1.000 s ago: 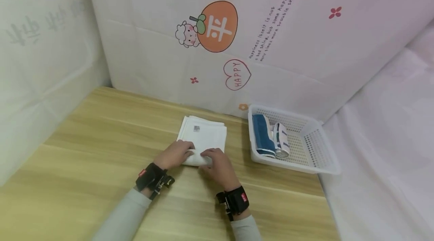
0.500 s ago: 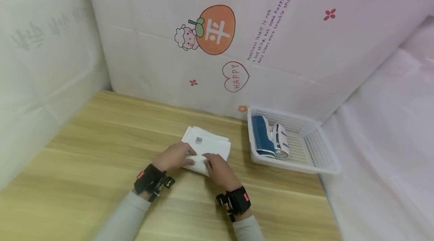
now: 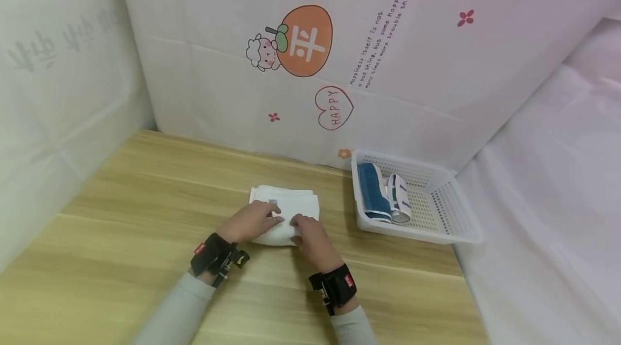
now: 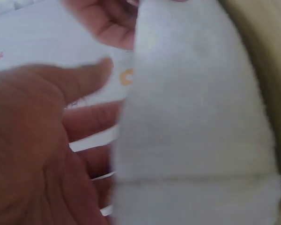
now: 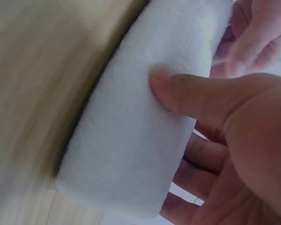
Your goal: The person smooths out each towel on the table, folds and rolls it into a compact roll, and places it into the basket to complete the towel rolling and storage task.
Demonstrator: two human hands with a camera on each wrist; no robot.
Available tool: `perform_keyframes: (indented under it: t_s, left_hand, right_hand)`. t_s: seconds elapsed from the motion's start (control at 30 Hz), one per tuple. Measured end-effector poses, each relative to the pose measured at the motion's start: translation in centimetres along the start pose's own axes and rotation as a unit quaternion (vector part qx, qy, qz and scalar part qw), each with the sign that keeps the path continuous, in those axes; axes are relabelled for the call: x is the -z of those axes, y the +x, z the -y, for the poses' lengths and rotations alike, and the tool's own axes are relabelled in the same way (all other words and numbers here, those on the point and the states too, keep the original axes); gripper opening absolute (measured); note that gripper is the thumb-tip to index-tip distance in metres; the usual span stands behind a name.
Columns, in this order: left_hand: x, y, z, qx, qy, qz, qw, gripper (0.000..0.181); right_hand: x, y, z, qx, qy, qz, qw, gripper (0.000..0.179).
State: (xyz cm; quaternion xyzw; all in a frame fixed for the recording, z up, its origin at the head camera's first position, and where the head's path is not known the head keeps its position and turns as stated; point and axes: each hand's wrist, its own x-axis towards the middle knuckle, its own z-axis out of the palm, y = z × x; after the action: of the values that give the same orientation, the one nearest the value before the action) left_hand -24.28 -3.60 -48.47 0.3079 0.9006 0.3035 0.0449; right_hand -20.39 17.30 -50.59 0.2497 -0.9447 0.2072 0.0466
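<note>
A white towel [image 3: 295, 206], folded into a pad with a small grey printed mark, lies on the wooden table in the head view. Its near edge is turned up into a thick fold, seen close in the left wrist view. My left hand [image 3: 246, 222] is at its left side; the left thumb [image 4: 86, 79] stands off the cloth while the fingers reach behind the fold. From the right, my right hand [image 3: 316, 242] grips the fold, thumb [image 5: 171, 91] pressed on the near face and fingers behind. The hidden fingertips of both hands cannot be seen.
At the right rear stands a white plastic basket [image 3: 448, 210]. Inside lie a rolled blue towel [image 3: 373, 191] and a rolled white striped towel [image 3: 399, 199], along its left side. Printed white cloth walls [image 3: 213, 81] enclose the wooden table [image 3: 145, 210] behind and at both sides.
The towel has turned slightly and shifted left, and its far edge sits nearer to me than one second ago. Both hands stay at its near edge, the fingers shifting a little.
</note>
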Motion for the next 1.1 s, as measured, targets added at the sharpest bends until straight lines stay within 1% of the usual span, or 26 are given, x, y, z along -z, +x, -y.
perform_keyframes:
  t_s: [0.1, 0.17, 0.23, 0.33, 0.4, 0.47, 0.5, 0.57, 0.6, 0.67, 0.73, 0.8, 0.87, 0.93, 1.0, 1.1]
  left_hand:
    - [0.3, -0.1, -0.3, -0.031, 0.017, -0.007, 0.9994, 0.036]
    - [0.4, -0.2, -0.5, -0.044, 0.035, -0.002, 0.9984, 0.041]
    - [0.3, -0.3, -0.6, -0.044, 0.049, 0.010, 0.9978, 0.046]
    - [-0.1, -0.1, -0.3, -0.039, 0.055, 0.029, 0.9973, 0.045]
    - [-0.3, 0.1, -0.1, -0.028, 0.045, 0.044, 0.9976, 0.040]
    - [-0.5, 0.2, 0.0, -0.010, 0.023, 0.060, 0.9979, 0.036]
    - [-0.5, 0.3, 0.1, -0.001, 0.014, 0.064, 0.9979, 0.039]
    - [-0.6, 0.3, 0.3, 0.027, -0.001, 0.066, 0.9975, 0.044]
    - [-0.6, 0.3, 0.4, 0.035, -0.005, 0.065, 0.9972, 0.046]
    - [-0.7, 0.4, 0.6, 0.046, -0.004, 0.060, 0.9971, 0.048]
    - [-0.8, 0.4, 0.5, 0.038, 0.000, 0.048, 0.9981, 0.045]
    - [-0.9, 0.4, 0.3, 0.017, 0.010, 0.036, 0.9992, 0.041]
    - [-0.9, 0.5, -0.1, -0.004, 0.022, 0.022, 0.9995, 0.038]
    - [-0.8, 0.4, -0.5, -0.023, 0.041, 0.011, 0.9988, 0.036]
    - [-0.7, 0.2, -1.0, -0.038, 0.061, 0.008, 0.9974, 0.038]
    - [-0.6, -0.1, -1.8, -0.043, 0.076, 0.023, 0.9959, 0.048]
  right_hand:
    - [0.2, -0.2, -0.3, 0.006, 0.017, 0.014, 0.9997, 0.023]
    - [0.4, -0.2, -0.6, 0.001, 0.033, 0.029, 0.9990, 0.020]
    - [0.5, -0.1, -1.0, 0.001, 0.052, 0.049, 0.9974, 0.020]
    - [0.5, 0.1, -1.7, 0.006, 0.086, 0.060, 0.9945, 0.022]
    - [0.5, 0.2, -2.1, 0.012, 0.094, 0.047, 0.9944, 0.023]
    - [0.8, 0.2, -2.1, 0.005, 0.089, 0.015, 0.9959, 0.022]
    - [1.0, 0.3, -2.0, -0.002, 0.085, -0.001, 0.9964, 0.022]
    - [1.4, 0.4, -1.7, -0.005, 0.061, -0.026, 0.9978, 0.020]
    - [1.7, 0.5, -1.5, -0.003, 0.050, -0.029, 0.9983, 0.022]
    - [1.9, 0.6, -1.3, 0.006, 0.024, -0.019, 0.9995, 0.030]
    - [1.9, 0.7, -1.2, 0.020, 0.001, -0.006, 0.9998, 0.033]
    - [1.8, 0.6, -1.2, 0.021, -0.008, 0.006, 0.9997, 0.026]
    - [1.7, 0.5, -1.1, 0.010, 0.000, 0.011, 0.9999, 0.015]
    - [1.6, 0.3, -1.0, -0.006, 0.014, 0.020, 0.9997, 0.015]
    - [1.5, 0.3, -1.0, -0.022, 0.031, 0.033, 0.9987, 0.020]
    - [1.3, 0.1, -1.0, -0.050, 0.048, 0.050, 0.9963, 0.024]
